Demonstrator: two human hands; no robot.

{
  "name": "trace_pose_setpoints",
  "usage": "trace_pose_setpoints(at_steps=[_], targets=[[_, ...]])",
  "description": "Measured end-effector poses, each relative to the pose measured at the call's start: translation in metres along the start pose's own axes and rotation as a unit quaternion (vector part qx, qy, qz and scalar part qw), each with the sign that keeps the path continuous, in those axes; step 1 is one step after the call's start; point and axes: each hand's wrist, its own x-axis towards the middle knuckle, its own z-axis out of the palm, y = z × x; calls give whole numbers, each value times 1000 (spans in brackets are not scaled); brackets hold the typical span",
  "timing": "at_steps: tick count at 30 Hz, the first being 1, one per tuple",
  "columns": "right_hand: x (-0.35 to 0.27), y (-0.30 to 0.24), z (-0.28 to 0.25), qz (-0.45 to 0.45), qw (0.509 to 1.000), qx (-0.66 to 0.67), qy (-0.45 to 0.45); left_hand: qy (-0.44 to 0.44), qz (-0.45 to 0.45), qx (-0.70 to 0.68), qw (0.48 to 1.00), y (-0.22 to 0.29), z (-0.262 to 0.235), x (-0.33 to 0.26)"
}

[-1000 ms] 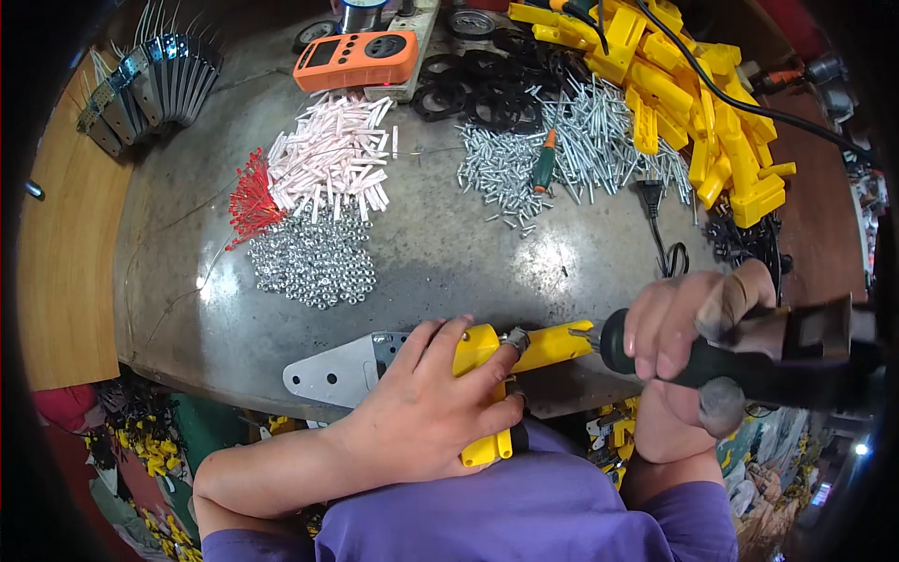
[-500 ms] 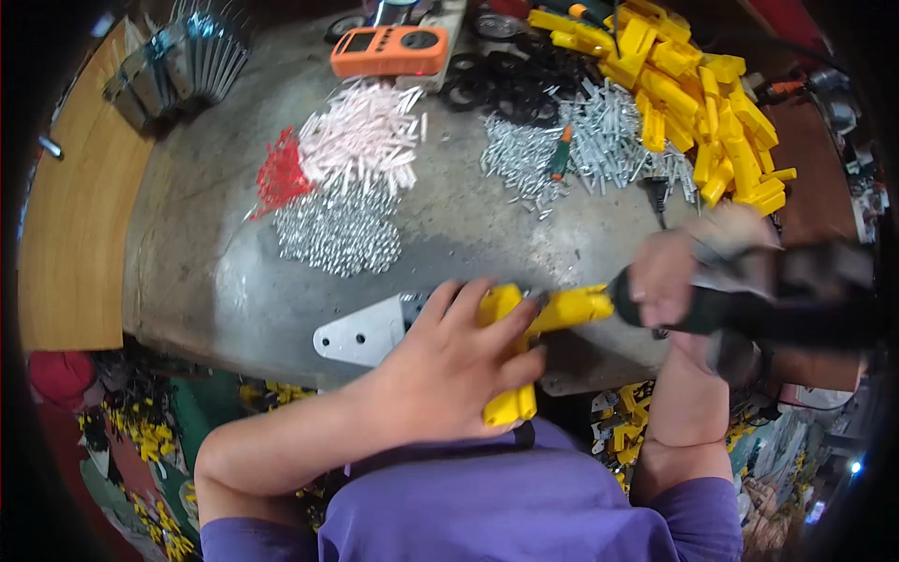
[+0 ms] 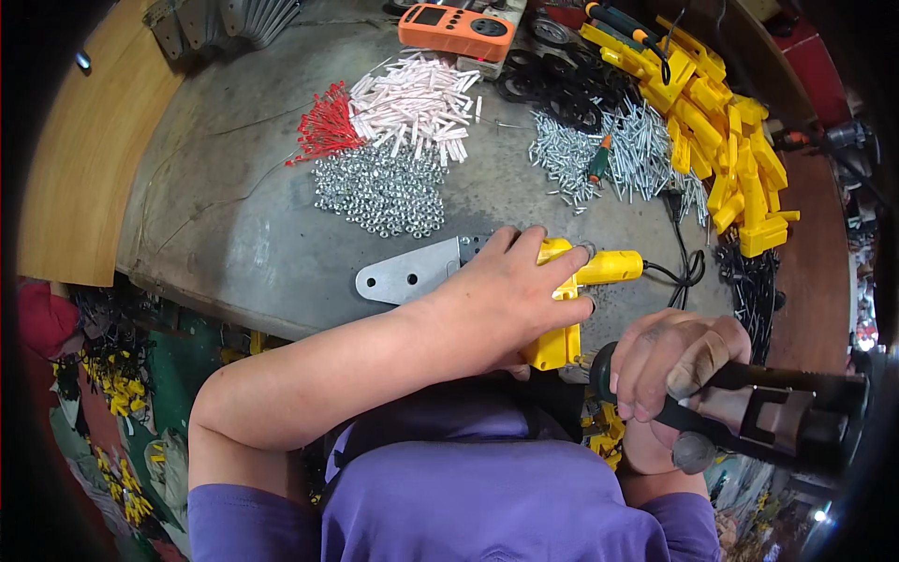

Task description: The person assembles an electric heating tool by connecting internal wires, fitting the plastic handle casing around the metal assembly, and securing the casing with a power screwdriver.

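Observation:
My left hand (image 3: 510, 300) is wrapped over a yellow plastic tool body (image 3: 558, 348) at the bench's front edge. From its left side sticks a flat grey metal plate (image 3: 409, 273) with round holes and a tapered end. The yellow handle (image 3: 613, 267) points right, with a black cord (image 3: 679, 273) running from its end. In my right hand (image 3: 676, 361) is a black handheld power tool (image 3: 796, 417), gripped around its narrower part. It sits apart from the yellow body, to its lower right. My left palm hides part of the yellow body.
Beyond my hands lie piles of metal nuts (image 3: 379, 192), red-capped leads (image 3: 328, 124), pale sleeves (image 3: 412, 98) and screws (image 3: 641, 150). A green-orange screwdriver (image 3: 600, 159) rests among the screws. Yellow housings (image 3: 726, 131) are heaped at right. An orange meter (image 3: 456, 31) stands at the back.
My right hand has brought the black power tool down toward me, away from the yellow handle's end, which now shows its cord. My left hand keeps its grip. The whole view has shifted.

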Motion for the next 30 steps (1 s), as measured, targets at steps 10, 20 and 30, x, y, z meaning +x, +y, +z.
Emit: trace_pose_setpoints(at_steps=[10, 20, 30], targets=[[3, 5, 16, 16, 998, 27, 46, 26, 4, 18, 1000, -1, 10, -8], [2, -26, 23, -29, 993, 79, 84, 31, 24, -3, 999, -3, 6, -5], [20, 12, 29, -4, 999, 28, -44, 60, 23, -9, 998, -5, 14, -8]])
